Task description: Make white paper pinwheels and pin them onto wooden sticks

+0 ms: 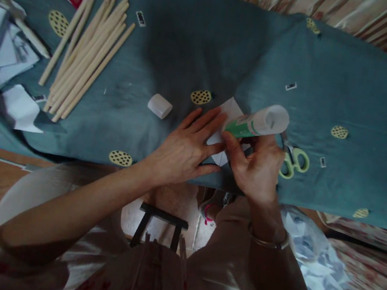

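**One glue stick point(243, 126) slanting over white paper point(231, 106)**

The right hand point(259, 169) gripped the glue stick, its long axis running from the paper up toward the right; whether its tip touched the paper could not be told. The left hand point(188, 151) lay spread, fingers resting on the paper's left side. Green-handled scissors point(293, 160) sat just beside the right hand, a white cap point(160, 106) near the left.

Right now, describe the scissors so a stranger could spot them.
On the blue-green tablecloth, find the right hand gripping a green-and-white tube. The scissors lie beside it, on the side away from the left hand. Two pale green finger loops set them apart from the flat yellow prints nearby.
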`<state>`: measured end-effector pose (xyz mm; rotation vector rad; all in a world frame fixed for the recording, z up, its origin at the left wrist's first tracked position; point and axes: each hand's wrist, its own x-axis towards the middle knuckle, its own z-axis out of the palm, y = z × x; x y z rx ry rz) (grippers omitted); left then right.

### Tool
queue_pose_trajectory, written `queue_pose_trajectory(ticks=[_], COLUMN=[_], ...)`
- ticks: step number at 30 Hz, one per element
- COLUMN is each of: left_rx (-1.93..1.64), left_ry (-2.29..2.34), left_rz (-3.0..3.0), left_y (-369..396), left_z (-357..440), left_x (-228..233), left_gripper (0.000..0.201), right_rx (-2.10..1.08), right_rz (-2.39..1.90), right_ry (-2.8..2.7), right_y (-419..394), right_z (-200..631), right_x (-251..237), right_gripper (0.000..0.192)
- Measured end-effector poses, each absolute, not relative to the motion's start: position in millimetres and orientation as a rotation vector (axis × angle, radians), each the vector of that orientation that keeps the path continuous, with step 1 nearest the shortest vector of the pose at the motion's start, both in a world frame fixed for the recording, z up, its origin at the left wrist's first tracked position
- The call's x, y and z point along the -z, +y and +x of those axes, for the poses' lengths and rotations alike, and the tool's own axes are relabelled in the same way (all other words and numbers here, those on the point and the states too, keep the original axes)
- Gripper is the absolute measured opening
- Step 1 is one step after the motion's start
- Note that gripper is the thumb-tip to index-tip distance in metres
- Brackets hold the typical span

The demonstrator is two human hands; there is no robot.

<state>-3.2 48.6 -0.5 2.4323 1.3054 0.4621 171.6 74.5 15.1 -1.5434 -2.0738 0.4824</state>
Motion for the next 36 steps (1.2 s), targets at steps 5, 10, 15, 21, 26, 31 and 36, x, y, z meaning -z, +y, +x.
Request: queue_pose_trajectory(ticks=[5, 10, 15, 21, 26, 31, 36], left_rx=[-0.439, -0.415, -0.418, -0.413, -0.383, -0.378, -0.388], left_ry=[1.314, 1.309, 1.313, 1.283, 1.27, 1.286, 1.285], left_rz=[2.436, 2.431, 2.444, 2.456, 2.463, 2.463, 2.425], left_y=[48.7, 49.1, 48.7, 48.3, 48.2, 48.3, 48.8], left_z=[-3.1, -3.2, -3.0, -6.2, -8.5, -8.2, -8.0], left_x=[0.4, -0.7, 1.0, 1.5, 0.2, 0.6, -0.8], left_gripper=[0.049, 0.05, 0.049, 0.049, 0.048, 0.047, 0.044], right_rx=[-0.536, -0.546, -0.553, -0.527, -0.534, -0.516, -0.532], right_rz=[-1.546, -1.491, -1.485, -1.505, -1.525, -1.533, -1.544], right_ry=[-2.078, -2.11, -2.123, -2.123, -2.121, -2.124, -2.132], right_y=[73.7, 73.5, 73.1, 72.8, 72.1, 71.1, 70.1], right_z=[170.9, 172.2, 174.6, 177.4, 178.1, 179.1, 181.5], right_x=[-17.9, -18.4, -18.7, -16.9, -17.0, -19.0, -18.8], right_gripper=[0.031, 0.028, 0.025, 0.03, 0.03, 0.031, 0.038])
